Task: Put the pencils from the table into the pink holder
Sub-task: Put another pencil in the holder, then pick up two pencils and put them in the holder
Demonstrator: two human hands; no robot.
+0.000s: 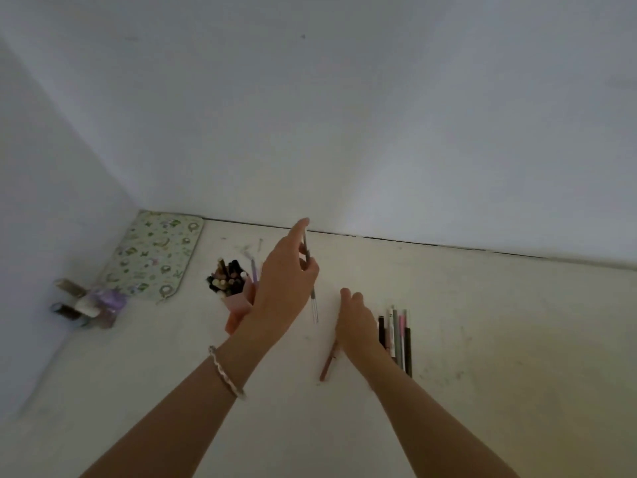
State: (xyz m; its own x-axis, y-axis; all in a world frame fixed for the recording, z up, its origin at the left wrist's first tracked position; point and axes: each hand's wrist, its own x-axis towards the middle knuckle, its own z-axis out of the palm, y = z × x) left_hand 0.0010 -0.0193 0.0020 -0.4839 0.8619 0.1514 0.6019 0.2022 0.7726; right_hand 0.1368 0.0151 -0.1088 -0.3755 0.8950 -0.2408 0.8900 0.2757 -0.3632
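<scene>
You are holding a slim grey pencil with a clear lower end (pixel 312 291) in your left hand (pixel 282 288), pinched narrowly between thumb and forefinger, the other fingers curled loosely behind. The pencil is hanging nearly upright, its long axis running from your raised fingertip down toward the pale, scuffed tabletop (pixel 482 322), its lower tip clear of the surface. The relation that matters now is this: the pink plastic holder (pixel 238 305), already crowded with dark and cream-capped pencils, is sitting just to the left of that hand and partly hidden behind it, so the left hand is the nearer one and the pencil is already pointing the way it needs to go in. Your right hand (pixel 358 326) is reaching low over the table, fingers extended and held close together; whether it is touching or gripping anything cannot be told from here. Just beyond its right edge a row of loose pencils in black, white, grey and pink (pixel 396 336) is lying side by side, lengthwise away from you, and a single reddish-brown pencil (pixel 327 365) is lying on the table by the left side of the right wrist.
</scene>
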